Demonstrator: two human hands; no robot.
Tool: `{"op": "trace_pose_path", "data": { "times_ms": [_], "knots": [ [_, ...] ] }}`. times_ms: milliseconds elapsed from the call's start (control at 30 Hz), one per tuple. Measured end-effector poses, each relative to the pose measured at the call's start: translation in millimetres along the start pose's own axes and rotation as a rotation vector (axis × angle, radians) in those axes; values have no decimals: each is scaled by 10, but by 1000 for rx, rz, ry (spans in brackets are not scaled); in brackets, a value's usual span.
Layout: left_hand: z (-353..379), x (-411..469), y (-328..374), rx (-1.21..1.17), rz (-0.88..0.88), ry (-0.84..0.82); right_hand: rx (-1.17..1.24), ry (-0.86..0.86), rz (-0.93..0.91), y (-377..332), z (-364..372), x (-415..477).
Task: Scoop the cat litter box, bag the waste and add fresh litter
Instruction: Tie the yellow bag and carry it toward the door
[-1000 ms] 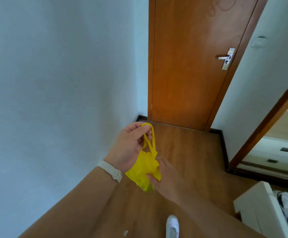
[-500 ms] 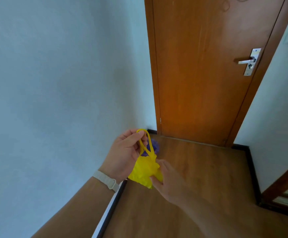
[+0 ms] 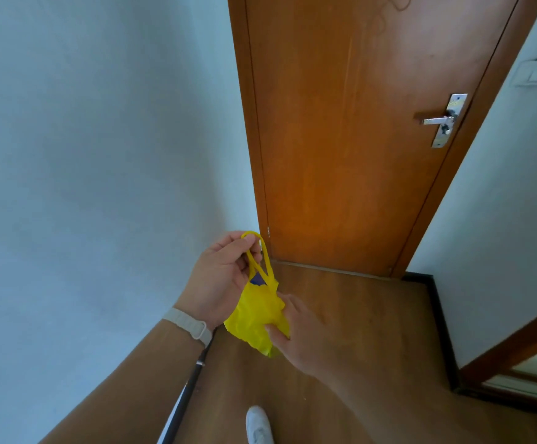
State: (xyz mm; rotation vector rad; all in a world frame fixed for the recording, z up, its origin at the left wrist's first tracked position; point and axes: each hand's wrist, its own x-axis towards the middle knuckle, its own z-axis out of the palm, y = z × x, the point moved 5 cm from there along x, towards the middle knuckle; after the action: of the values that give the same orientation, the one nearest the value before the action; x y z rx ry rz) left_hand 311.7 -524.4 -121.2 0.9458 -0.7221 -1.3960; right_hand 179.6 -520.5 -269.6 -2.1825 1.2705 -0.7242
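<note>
One yellow bag (image 3: 254, 318), two hands (image 3: 219, 280) (image 3: 305, 338), one door (image 3: 340, 139), one white shoe (image 3: 259, 426)

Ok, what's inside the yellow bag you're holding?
Only a small blue patch shows at the mouth of the yellow bag; whether it lies inside or behind is unclear. The crumpled plastic is opaque, so any contents are hidden.

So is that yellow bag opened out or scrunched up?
Scrunched up: the yellow plastic bag hangs crumpled, left hand pinching its top, right hand gripping its bottom.
</note>
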Motion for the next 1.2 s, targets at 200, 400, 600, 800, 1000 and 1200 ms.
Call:
{"op": "trace_pose_path", "data": {
  "times_ms": [200, 400, 600, 800, 1000, 1200],
  "knots": [
    [-192, 1027, 47, -12, -54, -54, -51, 19, 103, 342, 165, 905],
    [-330, 1947, 259, 7, -97, -112, -77, 16, 137, 500, 156, 1917],
    [-514, 2667, 395, 25, -97, -69, -62, -17, 126, 713, 127, 2700],
    [-731, 3416, 184, 37, -120, 8, -16, -106, 113, 1192, 481, 3349],
    [-935, 4082, -170, 16, -172, 195, 87, -298, 93, 1785, 906, 3836],
    [-1097, 4743, -560, 72, -224, 289, 110, -418, 74, 2315, 1093, 4365]
  ]
}}
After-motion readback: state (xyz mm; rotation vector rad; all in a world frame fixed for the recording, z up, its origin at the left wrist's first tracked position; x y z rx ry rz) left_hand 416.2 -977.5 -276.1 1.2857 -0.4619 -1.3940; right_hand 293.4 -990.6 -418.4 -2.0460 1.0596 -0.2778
